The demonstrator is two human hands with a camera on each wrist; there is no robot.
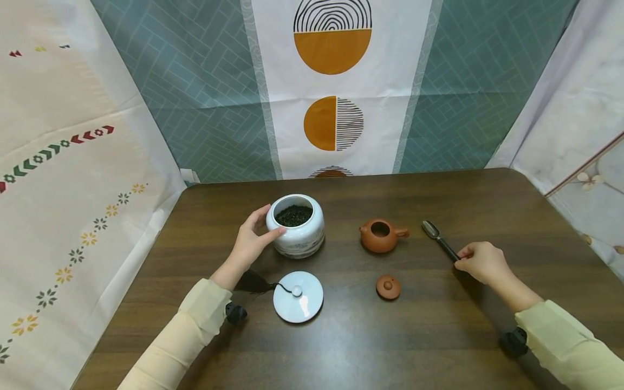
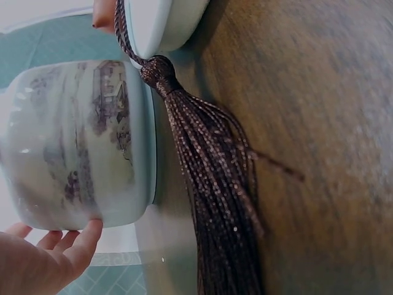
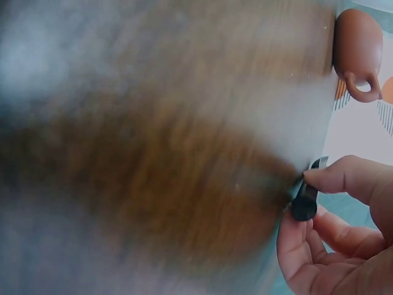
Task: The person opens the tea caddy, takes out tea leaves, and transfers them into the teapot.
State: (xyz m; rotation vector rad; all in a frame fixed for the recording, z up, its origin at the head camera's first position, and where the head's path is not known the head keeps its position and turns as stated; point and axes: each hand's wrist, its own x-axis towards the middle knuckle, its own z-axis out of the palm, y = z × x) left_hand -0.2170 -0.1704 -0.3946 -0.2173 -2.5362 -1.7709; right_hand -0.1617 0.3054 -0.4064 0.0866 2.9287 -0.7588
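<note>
A white lidless jar point(image 1: 298, 241) with a grey landscape print contains dark loose tea leaves point(image 1: 294, 215). My left hand point(image 1: 253, 236) rests on the jar's left side, thumb by the front of the rim, fingers fairly straight; the left wrist view shows the fingertips point(image 2: 92, 226) touching its wall. My right hand point(image 1: 483, 262) pinches the black handle end of a metal-bowled spoon point(image 1: 444, 245) between thumb and fingers. The spoon's bowl points away and left, toward the teapot. Whether the spoon touches the table, I cannot tell.
A brown clay teapot point(image 1: 379, 236) stands lidless between the hands, handle to the right. Its small lid point(image 1: 388, 287) lies nearer. The jar's white lid point(image 1: 298, 306), with a dark tassel point(image 2: 209, 178), lies before the jar on the wooden table point(image 1: 356, 346).
</note>
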